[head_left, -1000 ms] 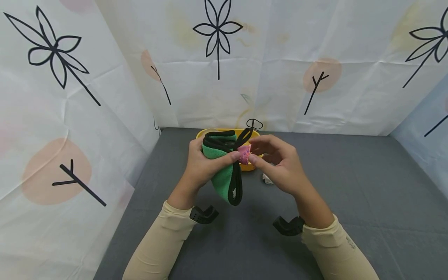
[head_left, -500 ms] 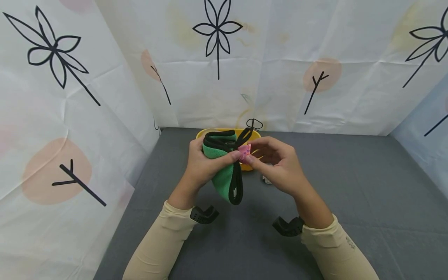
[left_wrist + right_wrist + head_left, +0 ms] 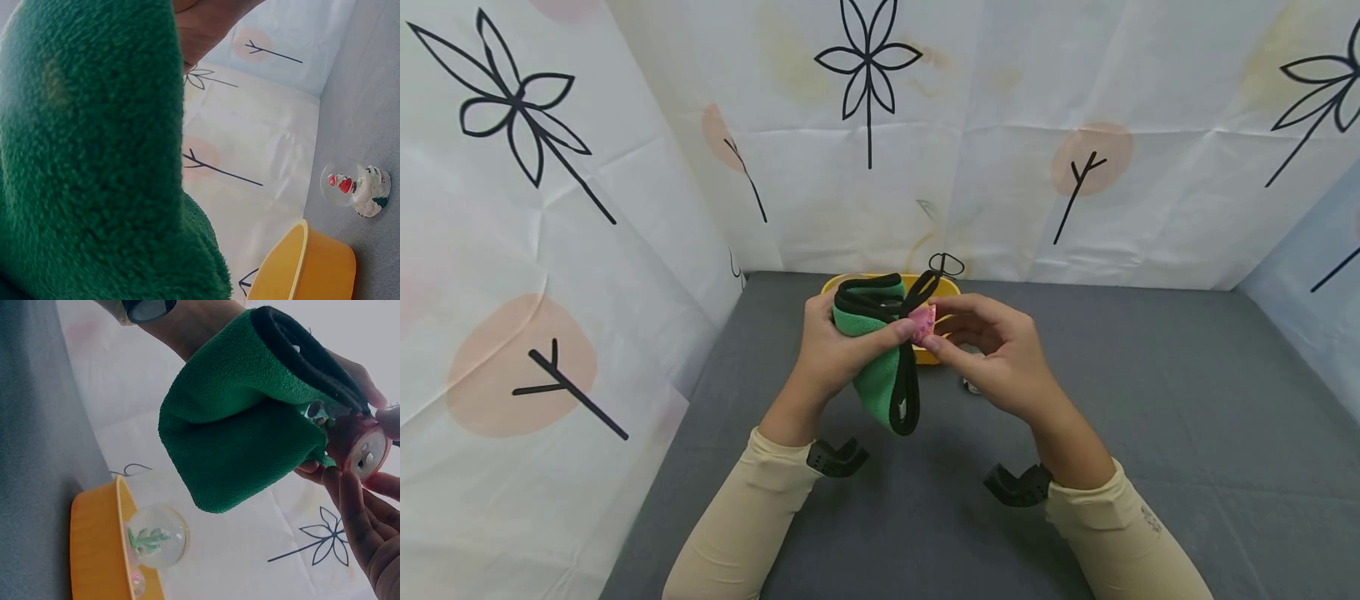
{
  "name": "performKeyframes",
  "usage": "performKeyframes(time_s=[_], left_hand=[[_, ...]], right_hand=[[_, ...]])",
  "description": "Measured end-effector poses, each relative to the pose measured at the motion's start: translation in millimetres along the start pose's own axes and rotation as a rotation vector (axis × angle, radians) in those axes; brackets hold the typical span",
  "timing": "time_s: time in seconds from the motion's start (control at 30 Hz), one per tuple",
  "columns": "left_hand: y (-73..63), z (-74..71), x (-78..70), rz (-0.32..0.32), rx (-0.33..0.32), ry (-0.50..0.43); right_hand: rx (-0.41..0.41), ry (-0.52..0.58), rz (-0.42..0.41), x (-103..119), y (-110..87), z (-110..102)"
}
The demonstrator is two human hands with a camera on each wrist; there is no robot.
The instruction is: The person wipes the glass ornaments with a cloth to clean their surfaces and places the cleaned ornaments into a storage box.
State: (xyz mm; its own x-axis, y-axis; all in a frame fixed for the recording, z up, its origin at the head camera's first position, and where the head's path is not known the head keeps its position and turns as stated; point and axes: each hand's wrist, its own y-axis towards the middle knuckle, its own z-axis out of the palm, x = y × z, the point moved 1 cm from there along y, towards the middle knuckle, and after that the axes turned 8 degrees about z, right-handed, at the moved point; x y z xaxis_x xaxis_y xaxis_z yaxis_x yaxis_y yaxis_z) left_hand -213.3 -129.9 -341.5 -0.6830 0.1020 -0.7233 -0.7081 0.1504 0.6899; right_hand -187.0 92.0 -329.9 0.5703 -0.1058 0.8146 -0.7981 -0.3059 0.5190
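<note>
My left hand (image 3: 831, 354) grips a green cloth (image 3: 876, 392) with black edging, folded around a small snow globe. Out of the folds, to the right, pokes the globe's pink base (image 3: 922, 323). The thumb and fingers of my right hand (image 3: 1003, 354) pinch this base at its rim. In the right wrist view the round, pale underside of the base (image 3: 367, 453) faces outward, and a bit of clear glass (image 3: 315, 411) shows beside the cloth (image 3: 244, 437). Most of the glass is hidden inside the cloth.
Behind the hands stands a yellow tub (image 3: 94, 544) with a clear globe holding a green figure (image 3: 159, 537) in it, plus a smaller pinkish one. Another snow globe (image 3: 372, 190), white-based with a red figure, stands on the grey table right of the tub. Patterned cloth walls surround the table.
The pink base has turned a little between the fingers, and the right fingertips have shifted slightly left along it. My left hand and the cloth stay nearly in place.
</note>
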Motion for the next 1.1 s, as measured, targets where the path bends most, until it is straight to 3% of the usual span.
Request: performKeyframes(time_s=[0.3, 0.57, 0.73, 0.9, 1.1], left_hand=[[0.4, -0.7, 0.1, -0.008, 0.0, 0.01], [0.4, -0.2, -1.7, 0.008, 0.035, -0.019], [0.4, -0.2, -1.2, 0.004, 0.049, -0.035], [0.7, 0.6, -0.4, -0.002, 0.05, -0.037], [-0.1, 1.2, 0.7, -0.023, 0.045, -0.036]], right_hand=[[0.033, -0.035, -0.072, -1.2, 1.2, -2.0], [0.012, -0.013, -0.24, -1.3, 0.8, -3.4], [-0.012, -0.067, -0.34, 0.3, 0.7, -2.5], [-0.048, -0.122, -0.327, 2.8, 1.0, -0.9], [-0.039, -0.112, -0.274, 0.6, 2.0, -2.5]])
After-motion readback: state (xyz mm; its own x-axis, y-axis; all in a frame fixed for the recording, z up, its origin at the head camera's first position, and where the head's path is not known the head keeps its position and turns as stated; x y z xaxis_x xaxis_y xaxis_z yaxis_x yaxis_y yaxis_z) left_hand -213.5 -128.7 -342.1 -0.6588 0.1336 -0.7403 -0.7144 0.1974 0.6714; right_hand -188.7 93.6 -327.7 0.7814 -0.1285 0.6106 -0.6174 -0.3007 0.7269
